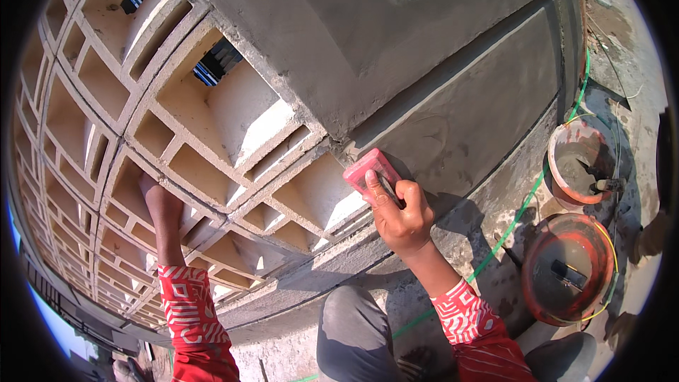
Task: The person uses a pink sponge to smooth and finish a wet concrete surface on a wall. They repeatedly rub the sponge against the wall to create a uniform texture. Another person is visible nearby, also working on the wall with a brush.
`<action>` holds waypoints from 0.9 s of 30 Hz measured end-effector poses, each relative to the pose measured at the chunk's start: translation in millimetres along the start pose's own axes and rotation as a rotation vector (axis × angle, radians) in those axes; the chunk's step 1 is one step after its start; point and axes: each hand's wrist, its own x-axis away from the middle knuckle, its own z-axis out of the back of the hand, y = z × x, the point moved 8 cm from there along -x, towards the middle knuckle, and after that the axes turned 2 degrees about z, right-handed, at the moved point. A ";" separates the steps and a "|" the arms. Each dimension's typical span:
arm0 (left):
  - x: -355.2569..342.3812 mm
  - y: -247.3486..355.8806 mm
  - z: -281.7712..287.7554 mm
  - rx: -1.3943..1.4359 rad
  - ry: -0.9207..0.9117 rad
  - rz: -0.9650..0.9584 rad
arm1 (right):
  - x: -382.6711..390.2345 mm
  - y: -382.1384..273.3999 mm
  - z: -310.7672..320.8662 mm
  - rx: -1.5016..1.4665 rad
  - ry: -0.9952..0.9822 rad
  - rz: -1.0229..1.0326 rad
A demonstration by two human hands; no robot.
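My right hand [402, 219] is closed round a small pink hand float [373, 168], a rectangular block with a dark part under my fingers. It is at the lower left corner of the smooth grey plastered wall [453, 113], beside the edge of the pale vent-block screen [237, 170]. Whether the float's face touches the plaster I cannot tell. My left hand [150, 187] reaches into one of the screen's openings; its fingers are hidden behind the block edges. A straight recessed groove [453, 64] crosses the plaster above my right hand.
Two reddish buckets stand on the right: one [555, 230] holds grey liquid and a dark tool, the other [559, 177] has a trowel [601, 182] in it. A green hose [523, 205] runs along the wall's base. My knee [353, 332] is close to the concrete ledge [283, 297].
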 end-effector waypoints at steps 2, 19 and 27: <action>-3.2 -0.2 12.7 -0.064 0.074 -0.058 | 19.8 17.1 6.6 0.025 0.018 -0.053; 8.0 4.1 2.1 -0.097 0.031 -0.046 | -1.9 -8.1 -6.8 -0.100 -0.103 0.326; 8.3 15.4 9.6 -0.126 0.094 -0.141 | -46.3 -46.5 -12.1 0.004 -0.211 0.764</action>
